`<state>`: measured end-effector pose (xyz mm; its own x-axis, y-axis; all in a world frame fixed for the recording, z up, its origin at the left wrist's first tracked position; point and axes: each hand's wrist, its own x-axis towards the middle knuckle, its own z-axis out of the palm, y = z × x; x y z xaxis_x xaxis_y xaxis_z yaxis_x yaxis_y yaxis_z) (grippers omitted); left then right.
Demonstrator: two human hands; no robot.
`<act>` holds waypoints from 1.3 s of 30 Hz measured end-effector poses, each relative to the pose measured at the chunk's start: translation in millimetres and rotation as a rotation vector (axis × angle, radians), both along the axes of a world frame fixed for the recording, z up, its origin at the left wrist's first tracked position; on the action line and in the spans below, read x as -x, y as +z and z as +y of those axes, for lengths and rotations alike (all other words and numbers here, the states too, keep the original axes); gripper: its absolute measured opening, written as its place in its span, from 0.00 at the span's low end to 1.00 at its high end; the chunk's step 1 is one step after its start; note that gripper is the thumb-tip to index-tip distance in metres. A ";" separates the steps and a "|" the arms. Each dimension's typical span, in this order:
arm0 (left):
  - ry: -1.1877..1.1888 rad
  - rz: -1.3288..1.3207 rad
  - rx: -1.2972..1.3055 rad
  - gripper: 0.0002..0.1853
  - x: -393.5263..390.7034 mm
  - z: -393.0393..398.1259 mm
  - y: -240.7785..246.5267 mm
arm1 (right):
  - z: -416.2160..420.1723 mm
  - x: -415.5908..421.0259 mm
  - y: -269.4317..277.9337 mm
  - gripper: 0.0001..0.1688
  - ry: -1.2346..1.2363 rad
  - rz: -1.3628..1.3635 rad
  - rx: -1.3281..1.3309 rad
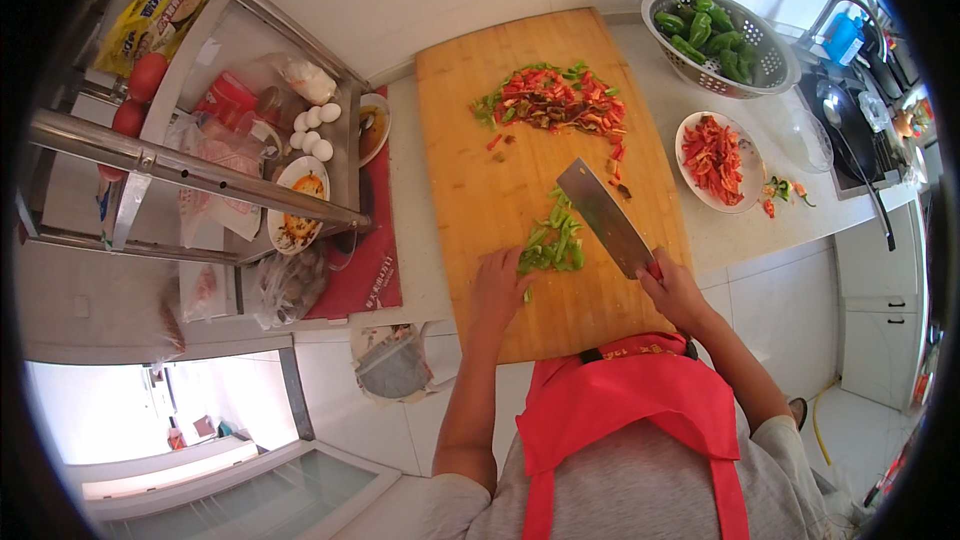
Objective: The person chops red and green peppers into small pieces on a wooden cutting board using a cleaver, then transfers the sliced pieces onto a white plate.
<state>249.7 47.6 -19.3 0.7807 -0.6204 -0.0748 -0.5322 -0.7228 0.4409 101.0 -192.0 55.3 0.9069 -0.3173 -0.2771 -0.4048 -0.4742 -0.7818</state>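
My right hand [669, 286] grips the red handle of a cleaver [606, 219], its broad blade slanting up and left over a wooden cutting board [480, 187]. Cut strips of green pepper [555, 244] lie just left of the blade. My left hand [498, 286] rests at their left edge, fingertips touching or very near the strips; nothing shows clearly held in it. Farther up the board spreads a pile of chopped red and green peppers [559, 101], with brown pieces among them and a few scraps trailing down its right side.
A metal colander [776, 52] of whole green peppers stands at back right. Nearer are a white plate [742, 195] of sliced red pepper and pepper trimmings [784, 189]. A wok [847, 131] lies beyond. At left, a metal rack [247, 191] holds eggs [311, 120] and a stained plate [279, 240].
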 end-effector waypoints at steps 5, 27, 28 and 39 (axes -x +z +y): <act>0.049 -0.092 0.087 0.44 27.5 4.7 9.3 | 2.8 4.5 10.4 0.13 0.016 0.006 0.023; 0.383 -0.223 0.212 0.43 51.8 -77.0 -8.6 | 11.2 3.0 22.5 0.13 0.234 0.033 0.156; 0.377 -0.208 0.246 0.42 50.2 -74.4 -14.8 | 11.8 -0.7 24.2 0.13 0.277 0.026 0.174; 0.244 -0.262 0.429 0.33 45.5 -61.0 -25.0 | 29.0 -39.5 24.3 0.11 0.434 0.156 0.461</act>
